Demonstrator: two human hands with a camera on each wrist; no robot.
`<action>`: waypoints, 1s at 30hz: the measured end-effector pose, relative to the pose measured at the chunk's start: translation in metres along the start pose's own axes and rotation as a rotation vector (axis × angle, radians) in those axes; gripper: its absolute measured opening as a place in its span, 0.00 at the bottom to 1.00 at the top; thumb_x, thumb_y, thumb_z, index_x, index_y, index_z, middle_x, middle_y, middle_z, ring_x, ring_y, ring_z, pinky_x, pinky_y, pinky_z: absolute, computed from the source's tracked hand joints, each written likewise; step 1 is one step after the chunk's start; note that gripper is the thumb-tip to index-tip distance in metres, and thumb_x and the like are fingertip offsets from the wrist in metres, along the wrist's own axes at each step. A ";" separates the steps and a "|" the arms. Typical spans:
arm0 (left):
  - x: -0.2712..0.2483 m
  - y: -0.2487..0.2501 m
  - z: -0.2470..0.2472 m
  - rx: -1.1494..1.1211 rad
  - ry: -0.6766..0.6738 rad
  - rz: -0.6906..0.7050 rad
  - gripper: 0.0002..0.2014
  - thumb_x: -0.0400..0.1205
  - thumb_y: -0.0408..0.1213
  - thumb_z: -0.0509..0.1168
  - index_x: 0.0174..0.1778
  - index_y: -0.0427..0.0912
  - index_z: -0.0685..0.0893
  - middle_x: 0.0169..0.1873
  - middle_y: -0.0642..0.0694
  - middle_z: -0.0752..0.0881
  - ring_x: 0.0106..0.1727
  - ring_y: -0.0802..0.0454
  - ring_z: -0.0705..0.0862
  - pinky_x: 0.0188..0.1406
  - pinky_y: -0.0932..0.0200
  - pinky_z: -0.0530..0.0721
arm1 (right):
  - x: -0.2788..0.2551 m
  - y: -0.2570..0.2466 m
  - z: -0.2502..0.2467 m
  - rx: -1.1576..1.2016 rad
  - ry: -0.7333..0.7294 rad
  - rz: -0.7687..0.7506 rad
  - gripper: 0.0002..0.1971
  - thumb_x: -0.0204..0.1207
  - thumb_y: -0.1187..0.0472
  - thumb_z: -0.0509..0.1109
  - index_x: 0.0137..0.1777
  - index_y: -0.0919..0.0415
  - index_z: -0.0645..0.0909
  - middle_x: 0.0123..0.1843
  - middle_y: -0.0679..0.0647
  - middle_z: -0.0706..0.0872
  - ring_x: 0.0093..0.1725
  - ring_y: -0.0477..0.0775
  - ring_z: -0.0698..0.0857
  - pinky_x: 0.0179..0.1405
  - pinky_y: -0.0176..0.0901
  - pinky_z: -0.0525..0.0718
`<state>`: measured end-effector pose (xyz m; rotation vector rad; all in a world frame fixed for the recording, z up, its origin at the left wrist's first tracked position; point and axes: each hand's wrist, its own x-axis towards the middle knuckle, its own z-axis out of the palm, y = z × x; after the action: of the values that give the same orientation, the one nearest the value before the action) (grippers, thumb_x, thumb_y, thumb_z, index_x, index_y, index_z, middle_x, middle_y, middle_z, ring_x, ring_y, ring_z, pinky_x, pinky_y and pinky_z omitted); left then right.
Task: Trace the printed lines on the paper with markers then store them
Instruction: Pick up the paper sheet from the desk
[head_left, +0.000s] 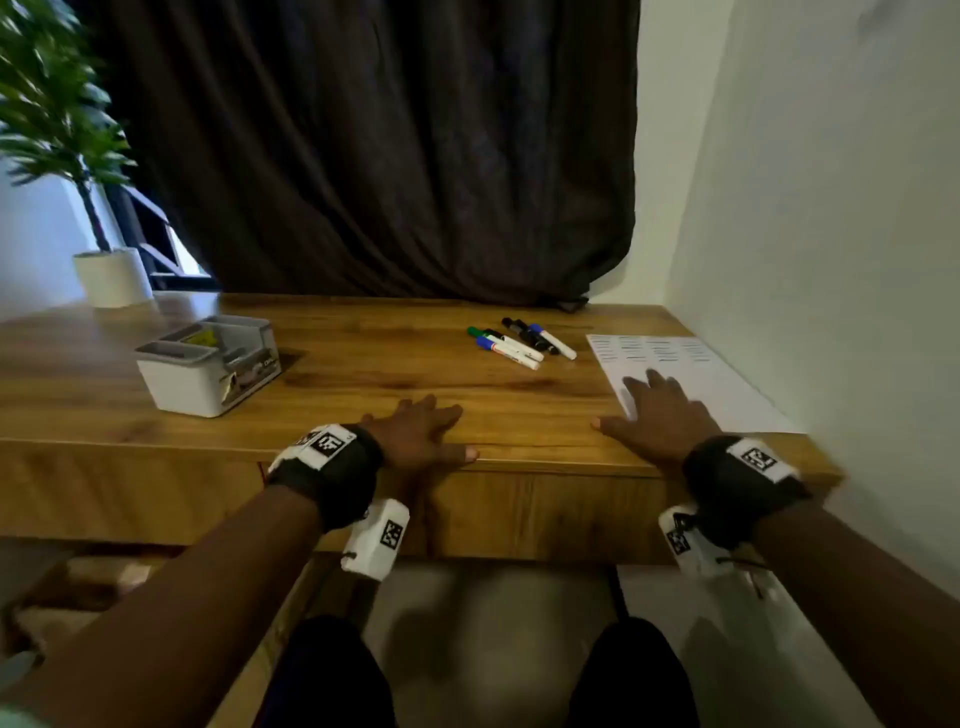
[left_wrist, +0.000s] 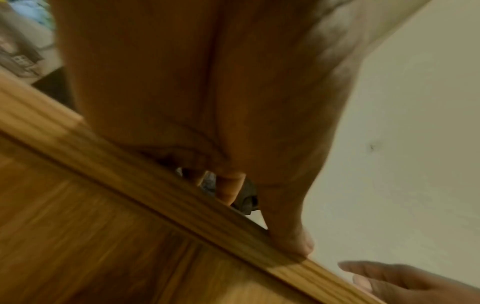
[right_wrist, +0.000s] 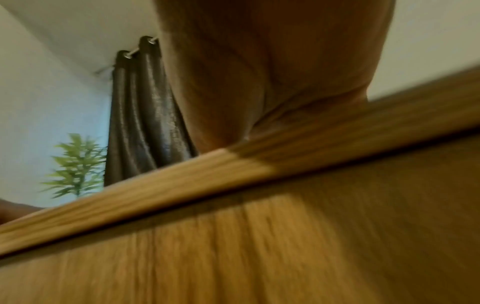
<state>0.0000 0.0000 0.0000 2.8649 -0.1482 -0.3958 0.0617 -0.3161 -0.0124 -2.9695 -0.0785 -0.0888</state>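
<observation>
A white paper (head_left: 691, 374) with rows of printed lines lies at the right end of the wooden desk (head_left: 363, 374). Several markers (head_left: 519, 343) with green, blue and black caps lie loose left of it. My right hand (head_left: 657, 410) rests flat, fingers spread, with its fingertips on the paper's near left corner. My left hand (head_left: 421, 431) lies flat on the desk's front edge, holding nothing. In the left wrist view my left hand's palm (left_wrist: 207, 92) fills the frame, thumb on the desk edge (left_wrist: 182, 197). The right wrist view shows my right hand's palm (right_wrist: 259, 72) above the desk front.
A white organiser box (head_left: 208, 364) with compartments stands on the desk's left part. A potted plant (head_left: 111, 275) stands at the far left corner. A dark curtain (head_left: 389, 156) hangs behind the desk and a white wall (head_left: 831, 234) bounds the right side.
</observation>
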 end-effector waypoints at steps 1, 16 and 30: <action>-0.004 -0.001 0.004 -0.014 0.023 0.001 0.43 0.79 0.71 0.58 0.87 0.63 0.51 0.90 0.49 0.43 0.89 0.41 0.41 0.82 0.25 0.40 | -0.007 0.007 0.003 0.016 0.012 0.066 0.49 0.76 0.23 0.61 0.90 0.52 0.56 0.93 0.59 0.55 0.90 0.67 0.57 0.85 0.70 0.61; -0.002 0.004 -0.009 -0.217 0.048 0.045 0.56 0.64 0.78 0.65 0.86 0.54 0.60 0.87 0.46 0.61 0.86 0.45 0.62 0.83 0.41 0.62 | -0.020 0.024 0.000 0.045 0.309 0.190 0.24 0.79 0.37 0.65 0.69 0.48 0.85 0.65 0.53 0.89 0.63 0.59 0.86 0.66 0.59 0.83; 0.033 0.133 -0.032 -1.055 0.014 0.464 0.31 0.83 0.62 0.61 0.83 0.72 0.60 0.73 0.52 0.79 0.66 0.40 0.87 0.49 0.26 0.89 | -0.100 0.012 -0.010 0.272 0.572 -0.278 0.21 0.81 0.40 0.70 0.67 0.50 0.87 0.60 0.48 0.92 0.58 0.51 0.89 0.54 0.53 0.89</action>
<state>0.0319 -0.1253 0.0553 1.7267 -0.4357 -0.2432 -0.0382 -0.3339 -0.0113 -2.5322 -0.3903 -0.8737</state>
